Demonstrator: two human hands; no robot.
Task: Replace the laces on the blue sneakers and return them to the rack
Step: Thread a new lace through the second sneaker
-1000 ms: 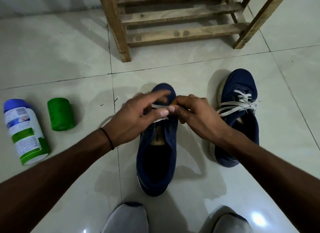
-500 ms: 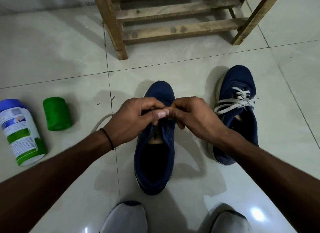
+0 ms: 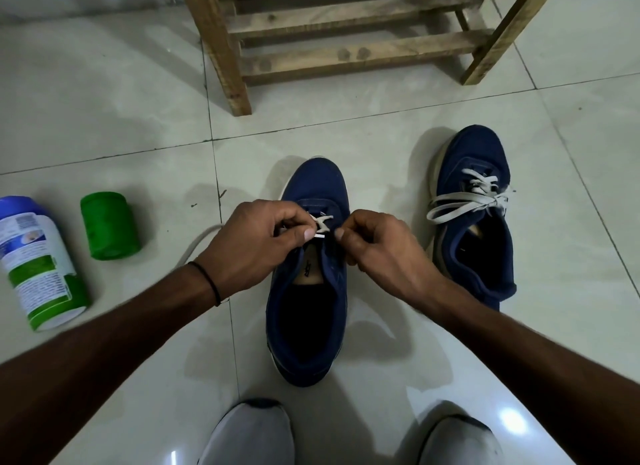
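Note:
A blue sneaker lies on the tiled floor in front of me, toe pointing away. A white lace is threaded near its front eyelets, and its tail trails off to the left behind my wrist. My left hand pinches the lace tip between thumb and forefinger. My right hand pinches the sneaker's right eyelet edge beside the lace. A second blue sneaker stands to the right, laced with a white lace tied in a bow. The wooden rack stands beyond both.
A green cylinder and a white, green and blue bottle lie on the floor at the left. My two white shoes show at the bottom edge. The rack's leg stands just beyond the sneaker.
My hands have drawn slightly apart over the sneaker's eyelets, and the lace tip now shows between my left fingers. The view has shifted a little.

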